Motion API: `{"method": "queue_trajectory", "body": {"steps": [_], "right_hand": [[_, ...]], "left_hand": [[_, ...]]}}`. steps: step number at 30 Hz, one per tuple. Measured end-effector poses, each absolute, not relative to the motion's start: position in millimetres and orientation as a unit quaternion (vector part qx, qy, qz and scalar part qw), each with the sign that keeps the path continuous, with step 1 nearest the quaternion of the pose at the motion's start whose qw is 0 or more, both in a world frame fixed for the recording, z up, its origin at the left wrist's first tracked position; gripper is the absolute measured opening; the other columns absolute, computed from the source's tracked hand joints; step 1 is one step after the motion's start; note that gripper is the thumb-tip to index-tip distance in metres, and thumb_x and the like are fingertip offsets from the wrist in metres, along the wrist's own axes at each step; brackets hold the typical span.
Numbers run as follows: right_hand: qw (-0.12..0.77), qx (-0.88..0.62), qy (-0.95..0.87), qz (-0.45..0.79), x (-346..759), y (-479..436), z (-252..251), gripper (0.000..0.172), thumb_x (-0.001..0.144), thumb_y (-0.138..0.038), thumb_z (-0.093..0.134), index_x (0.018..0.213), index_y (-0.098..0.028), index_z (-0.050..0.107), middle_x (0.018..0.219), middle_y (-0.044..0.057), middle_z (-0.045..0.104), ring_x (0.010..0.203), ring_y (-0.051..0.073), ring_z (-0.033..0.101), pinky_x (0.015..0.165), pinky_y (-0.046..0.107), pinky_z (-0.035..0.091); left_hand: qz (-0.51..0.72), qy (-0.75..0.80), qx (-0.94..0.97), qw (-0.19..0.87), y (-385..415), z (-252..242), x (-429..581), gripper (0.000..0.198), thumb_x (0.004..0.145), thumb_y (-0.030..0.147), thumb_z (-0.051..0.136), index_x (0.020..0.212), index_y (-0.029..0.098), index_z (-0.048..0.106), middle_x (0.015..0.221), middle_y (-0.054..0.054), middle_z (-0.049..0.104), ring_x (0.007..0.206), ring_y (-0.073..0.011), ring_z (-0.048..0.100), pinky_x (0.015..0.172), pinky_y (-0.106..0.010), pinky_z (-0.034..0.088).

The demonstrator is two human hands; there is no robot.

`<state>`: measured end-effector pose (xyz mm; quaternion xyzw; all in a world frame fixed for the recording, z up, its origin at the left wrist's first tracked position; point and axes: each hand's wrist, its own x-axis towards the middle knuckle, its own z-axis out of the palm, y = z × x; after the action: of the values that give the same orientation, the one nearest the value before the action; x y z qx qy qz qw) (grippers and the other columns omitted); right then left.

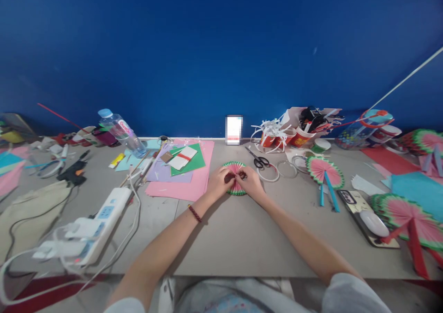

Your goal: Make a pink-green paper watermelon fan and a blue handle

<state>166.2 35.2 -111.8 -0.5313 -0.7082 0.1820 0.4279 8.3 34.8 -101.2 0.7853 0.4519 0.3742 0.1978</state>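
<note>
A small round pleated paper fan (236,169), pink with a green rim, lies on the grey table (235,230) in front of me. My left hand (218,182) pinches its left side with curled fingers. My right hand (249,182) pinches its right side near the centre, fingers closed too. A red bead bracelet (194,213) sits on my left wrist. Both forearms reach forward from the table's near edge.
Black scissors (258,158) and wire rings (273,171) lie just right of the fan. Pink and green paper sheets (183,172) lie left of it. A power strip (104,218), glue gun (71,174) and bottle (121,131) are at left; finished fans (325,172), a phone (363,211) at right.
</note>
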Motion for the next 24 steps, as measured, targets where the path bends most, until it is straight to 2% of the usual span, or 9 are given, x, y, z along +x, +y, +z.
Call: {"method": "queue_trajectory", "body": {"steps": [10, 24], "right_hand": [[0.439, -0.528, -0.699, 0.199, 166.8, 37.2, -114.8, 0.006, 0.072, -0.020, 0.053, 0.070, -0.018, 0.058, 0.068, 0.003, 0.058, 0.062, 0.016, 0.054, 0.059, 0.028, 0.045], [0.423, -0.524, -0.709, 0.209, 167.0, 36.0, -108.2, 0.008, 0.072, -0.018, 0.053, 0.066, -0.019, 0.058, 0.066, 0.002, 0.060, 0.061, 0.016, 0.055, 0.060, 0.027, 0.043]], "left_hand": [[0.392, 0.466, 0.763, 0.215, 37.2, -108.0, 10.3, 0.010, 0.084, 0.026, 0.057, 0.084, 0.019, 0.065, 0.089, -0.005, 0.061, 0.086, -0.0189, 0.058, 0.077, -0.031, 0.047], [0.389, 0.481, 0.759, 0.204, 41.4, -107.6, 13.2, 0.005, 0.079, 0.017, 0.057, 0.075, 0.018, 0.060, 0.082, -0.003, 0.057, 0.078, -0.0167, 0.055, 0.068, -0.028, 0.044]]}}
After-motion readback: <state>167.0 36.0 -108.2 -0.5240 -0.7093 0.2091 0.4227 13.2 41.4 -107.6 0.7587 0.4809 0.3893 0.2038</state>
